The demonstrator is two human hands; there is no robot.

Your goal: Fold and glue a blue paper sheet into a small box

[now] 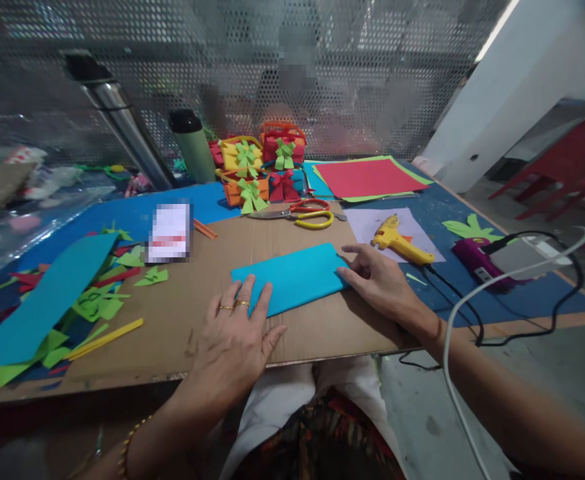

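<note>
A folded blue sheet of paper lies flat on the brown cardboard. My left hand rests palm down at its left end, fingers spread, with fingertips on the paper. At the right end my right hand touches the paper's edge with thumb and index finger, which stay apart. Beyond the paper lie scissors with yellow handles and scissors with red handles. To the right, a yellow glue gun sits on a lilac sheet.
Small paper bags with bows, a green bottle and a steel flask stand behind. Coloured sheets lie back right, paper scraps left. A white cable crosses near my right forearm, beside a purple power strip.
</note>
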